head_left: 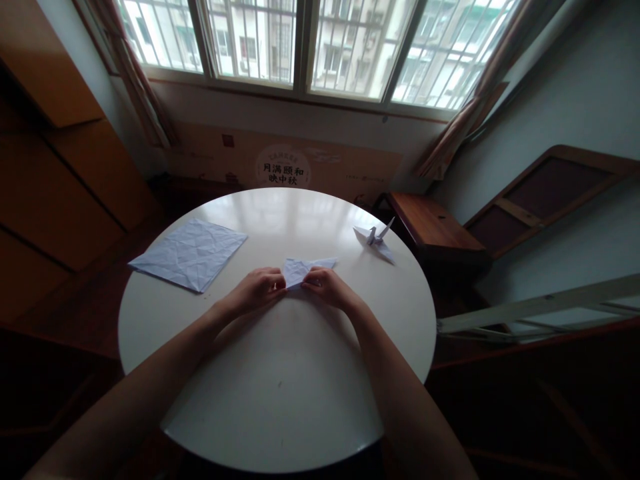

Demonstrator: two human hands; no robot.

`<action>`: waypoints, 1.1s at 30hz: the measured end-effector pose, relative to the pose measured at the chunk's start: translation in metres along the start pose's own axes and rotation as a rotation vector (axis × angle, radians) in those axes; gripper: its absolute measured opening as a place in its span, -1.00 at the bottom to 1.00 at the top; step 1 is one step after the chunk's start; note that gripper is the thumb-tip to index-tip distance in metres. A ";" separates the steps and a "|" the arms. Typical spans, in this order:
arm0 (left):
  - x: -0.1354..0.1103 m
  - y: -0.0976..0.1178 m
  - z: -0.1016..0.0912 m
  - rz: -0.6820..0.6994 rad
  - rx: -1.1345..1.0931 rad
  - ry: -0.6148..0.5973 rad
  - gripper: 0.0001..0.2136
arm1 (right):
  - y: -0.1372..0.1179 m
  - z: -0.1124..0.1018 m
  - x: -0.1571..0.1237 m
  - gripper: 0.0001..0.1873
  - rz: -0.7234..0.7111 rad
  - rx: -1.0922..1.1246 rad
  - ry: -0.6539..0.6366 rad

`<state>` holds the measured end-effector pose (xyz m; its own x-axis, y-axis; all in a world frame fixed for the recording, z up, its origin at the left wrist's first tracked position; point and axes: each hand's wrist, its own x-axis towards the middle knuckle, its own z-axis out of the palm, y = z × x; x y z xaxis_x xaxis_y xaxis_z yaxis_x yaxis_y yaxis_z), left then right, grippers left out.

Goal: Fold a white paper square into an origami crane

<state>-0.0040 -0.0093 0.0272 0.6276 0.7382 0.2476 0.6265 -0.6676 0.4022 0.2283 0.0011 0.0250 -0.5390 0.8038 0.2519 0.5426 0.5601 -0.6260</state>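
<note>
A small piece of folded white paper (296,268) lies on the round white table, creased, with a pointed flap reaching out to the right. My left hand (261,285) pinches its near left edge, fingers curled and closed. On the near right side, my right hand (324,283) grips the same paper between thumb and fingers, covering part of it. A finished-looking paper crane (375,239) stands at the table's far right, apart from both hands. To the left rests a larger sheet of creased white paper (193,252), lying flat near the edge.
The round table (280,387) fills the middle. A wooden bench-like cabinet (435,223) stands behind it on the right, with a wood-framed panel (545,193) leaning at the wall. Orange-brown cupboards (90,180) are on the left. Barred windows (300,47) run along the back.
</note>
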 end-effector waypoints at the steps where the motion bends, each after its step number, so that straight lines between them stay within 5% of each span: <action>1: 0.000 0.000 0.000 0.002 0.015 -0.002 -0.89 | 0.000 0.000 0.000 -0.89 -0.001 0.004 0.002; 24: 0.000 -0.002 0.003 0.037 0.081 0.007 -0.89 | -0.001 0.018 0.005 -0.89 -0.109 0.076 0.033; 33: -0.003 0.003 -0.011 -0.038 0.047 0.053 -0.89 | 0.005 0.016 0.003 -0.88 -0.091 0.055 0.050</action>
<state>-0.0091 -0.0125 0.0373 0.5783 0.7664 0.2796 0.6715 -0.6418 0.3703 0.2189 0.0035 0.0109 -0.5510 0.7600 0.3448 0.4559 0.6202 -0.6384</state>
